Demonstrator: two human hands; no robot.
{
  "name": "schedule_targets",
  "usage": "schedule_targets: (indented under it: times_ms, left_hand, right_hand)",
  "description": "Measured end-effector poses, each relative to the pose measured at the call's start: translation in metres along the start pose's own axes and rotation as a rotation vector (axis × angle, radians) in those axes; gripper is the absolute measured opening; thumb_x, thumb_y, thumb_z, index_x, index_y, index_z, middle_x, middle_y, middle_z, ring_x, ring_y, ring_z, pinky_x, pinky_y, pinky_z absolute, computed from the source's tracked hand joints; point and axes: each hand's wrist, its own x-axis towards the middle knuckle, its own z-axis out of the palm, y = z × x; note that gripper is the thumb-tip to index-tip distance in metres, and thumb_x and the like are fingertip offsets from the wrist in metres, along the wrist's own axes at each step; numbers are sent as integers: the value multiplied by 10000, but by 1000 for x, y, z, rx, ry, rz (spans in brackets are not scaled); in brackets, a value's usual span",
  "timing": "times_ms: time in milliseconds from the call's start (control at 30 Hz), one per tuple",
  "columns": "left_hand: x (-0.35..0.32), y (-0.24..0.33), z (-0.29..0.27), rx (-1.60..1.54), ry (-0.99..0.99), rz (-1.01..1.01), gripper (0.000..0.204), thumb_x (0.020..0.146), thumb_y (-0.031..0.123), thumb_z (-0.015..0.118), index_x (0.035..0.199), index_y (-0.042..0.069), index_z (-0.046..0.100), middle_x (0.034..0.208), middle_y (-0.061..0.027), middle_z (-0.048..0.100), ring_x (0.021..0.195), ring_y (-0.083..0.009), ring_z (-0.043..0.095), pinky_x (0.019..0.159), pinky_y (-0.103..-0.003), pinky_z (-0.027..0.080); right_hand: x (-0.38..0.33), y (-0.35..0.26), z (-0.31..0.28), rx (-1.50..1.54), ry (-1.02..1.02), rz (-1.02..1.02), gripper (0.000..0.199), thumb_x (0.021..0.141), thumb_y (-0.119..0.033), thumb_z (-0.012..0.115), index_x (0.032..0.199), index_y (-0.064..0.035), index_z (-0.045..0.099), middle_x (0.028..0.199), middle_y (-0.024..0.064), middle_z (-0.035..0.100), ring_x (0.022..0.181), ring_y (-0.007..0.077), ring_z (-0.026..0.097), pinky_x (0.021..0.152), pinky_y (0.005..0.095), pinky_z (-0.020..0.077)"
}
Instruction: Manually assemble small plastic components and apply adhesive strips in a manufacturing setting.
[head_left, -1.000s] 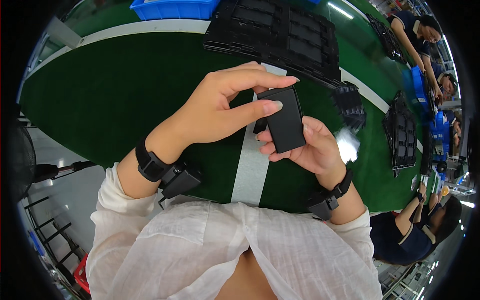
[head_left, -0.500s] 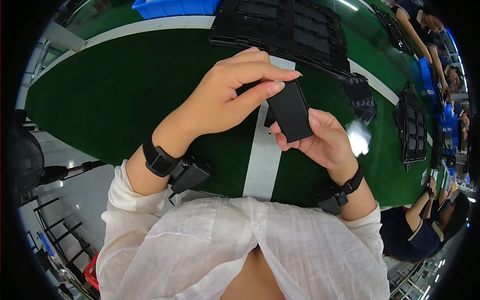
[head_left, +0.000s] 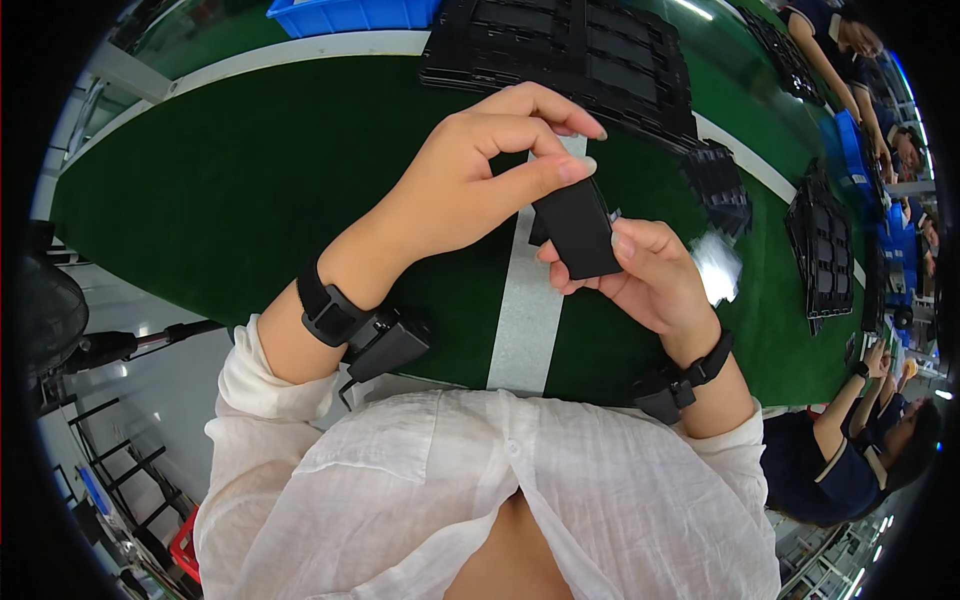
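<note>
A flat black rectangular block (head_left: 577, 232) is held tilted above the green table, between my two hands. At its upper end the thumb of my left hand (head_left: 500, 155) presses on the near face. That hand's index finger is raised and bent clear of the block, and its other fingers are partly hidden behind. My right hand (head_left: 645, 270) pinches the lower right edge, thumb in front and fingertips underneath. A small pale tab (head_left: 614, 214) sticks out at the block's right edge, just above my right thumb; what it is I cannot make out.
Large black moulded trays (head_left: 560, 60) lie beyond my hands, beside a blue bin (head_left: 350, 14). To the right are a stack of small black pieces (head_left: 718, 188), a shiny clear plastic bag (head_left: 716, 270) and another black tray (head_left: 825, 250). Co-workers (head_left: 830, 455) sit along the right side.
My left index finger has lifted off the block's top end, while the thumb stays on it. The pale tab at the right edge now shows. My right hand keeps its grip.
</note>
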Motion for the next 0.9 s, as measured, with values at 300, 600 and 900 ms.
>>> schedule_targets:
  times_ms: [300,600,900]
  left_hand:
    - [-25,2,-1,513,-144,-296,422,732,209,698,1122,87,596,870,-50,477,854,-193,458,802,-290,352]
    - [-25,10,8,752,-285,-227,477,715,267,685,1175,187,589,825,-63,344,786,-217,359,698,-319,290]
    - [-23,10,7,745,-286,-292,510,683,289,706,1173,200,595,824,-59,341,767,-219,345,669,-323,274]
  right_hand:
    - [-20,-19,-14,-1281,370,-283,352,756,-4,640,1105,-29,601,1122,138,566,895,246,587,793,330,466]
    - [-28,-11,-14,-1665,212,-358,385,617,-78,714,998,-97,660,1110,83,577,925,255,530,741,334,416]
    - [-20,-5,-15,-1676,216,-362,277,655,-76,710,930,-69,675,1066,112,594,875,245,536,726,345,413]
